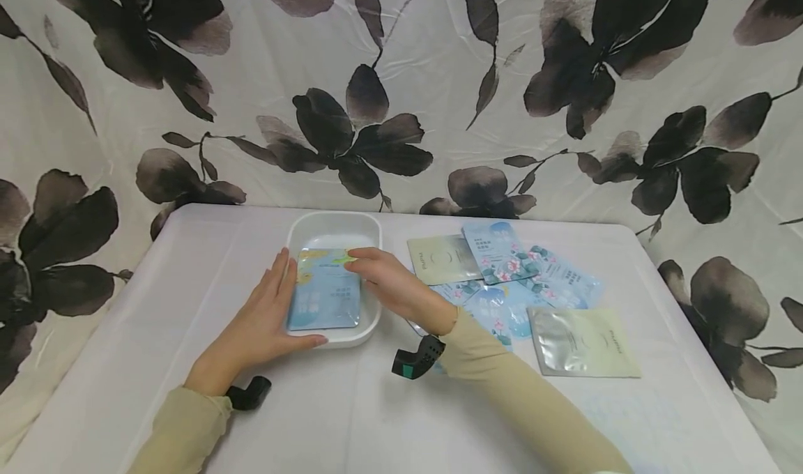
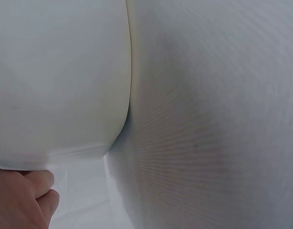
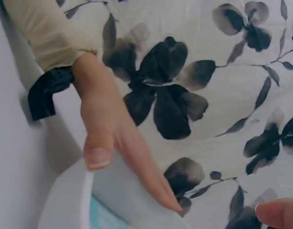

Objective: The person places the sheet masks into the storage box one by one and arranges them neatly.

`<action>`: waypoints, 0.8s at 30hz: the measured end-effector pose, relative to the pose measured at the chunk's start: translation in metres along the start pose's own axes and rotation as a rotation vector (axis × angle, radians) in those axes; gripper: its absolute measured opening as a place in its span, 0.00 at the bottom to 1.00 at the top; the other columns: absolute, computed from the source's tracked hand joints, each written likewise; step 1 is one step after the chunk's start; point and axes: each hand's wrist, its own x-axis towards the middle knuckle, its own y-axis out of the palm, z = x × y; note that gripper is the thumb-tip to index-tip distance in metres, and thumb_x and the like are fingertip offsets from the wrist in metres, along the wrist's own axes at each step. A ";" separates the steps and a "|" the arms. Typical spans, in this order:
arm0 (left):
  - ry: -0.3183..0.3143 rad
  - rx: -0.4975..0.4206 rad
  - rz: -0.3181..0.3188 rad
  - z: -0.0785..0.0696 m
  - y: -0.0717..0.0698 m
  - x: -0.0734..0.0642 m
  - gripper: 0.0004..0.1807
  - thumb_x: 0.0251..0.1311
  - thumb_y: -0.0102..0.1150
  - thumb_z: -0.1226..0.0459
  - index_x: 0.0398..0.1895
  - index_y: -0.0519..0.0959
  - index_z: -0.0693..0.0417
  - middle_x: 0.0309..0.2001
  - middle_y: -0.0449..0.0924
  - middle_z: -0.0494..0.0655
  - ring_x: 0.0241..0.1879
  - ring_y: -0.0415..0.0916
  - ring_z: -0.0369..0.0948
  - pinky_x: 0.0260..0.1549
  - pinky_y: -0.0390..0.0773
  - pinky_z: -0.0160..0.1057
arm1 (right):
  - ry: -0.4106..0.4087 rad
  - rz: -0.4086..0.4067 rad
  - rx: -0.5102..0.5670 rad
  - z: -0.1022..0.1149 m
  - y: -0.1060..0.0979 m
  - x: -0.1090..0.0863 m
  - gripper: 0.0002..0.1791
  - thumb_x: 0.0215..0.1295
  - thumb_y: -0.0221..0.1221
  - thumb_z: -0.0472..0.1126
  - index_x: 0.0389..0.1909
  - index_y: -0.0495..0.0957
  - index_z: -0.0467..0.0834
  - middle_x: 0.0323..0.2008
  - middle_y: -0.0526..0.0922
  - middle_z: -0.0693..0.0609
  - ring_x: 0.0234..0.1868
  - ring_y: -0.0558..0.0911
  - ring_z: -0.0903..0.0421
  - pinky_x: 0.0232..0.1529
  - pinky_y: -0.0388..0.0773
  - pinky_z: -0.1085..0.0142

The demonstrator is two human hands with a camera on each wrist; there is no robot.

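A light-blue sheet-mask packet with yellow and green print lies at the white plastic tray, toward its near left. My left hand rests along the tray's left side, fingers straight and thumb stretched along the near rim. In the right wrist view the left hand lies flat against the tray's outer wall. My right hand reaches over the right rim, its fingertips on the packet's upper right corner. Its thumb is hidden in the head view. The left wrist view shows mostly the tray's outer wall.
Right of the tray, several blue flowered packets overlap in a loose pile. One silver-green packet is among them, and another silver-green packet lies nearer. A white cloth covers the table; a floral curtain hangs behind.
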 end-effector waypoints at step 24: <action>-0.024 0.009 0.029 -0.004 -0.003 -0.001 0.77 0.43 0.64 0.27 0.77 0.33 0.67 0.79 0.22 0.57 0.75 0.35 0.65 0.69 0.50 0.66 | -0.268 -0.063 0.198 0.001 -0.133 -0.038 0.20 0.78 0.44 0.35 0.64 0.65 0.30 0.65 0.69 0.31 0.63 0.75 0.43 0.67 0.68 0.55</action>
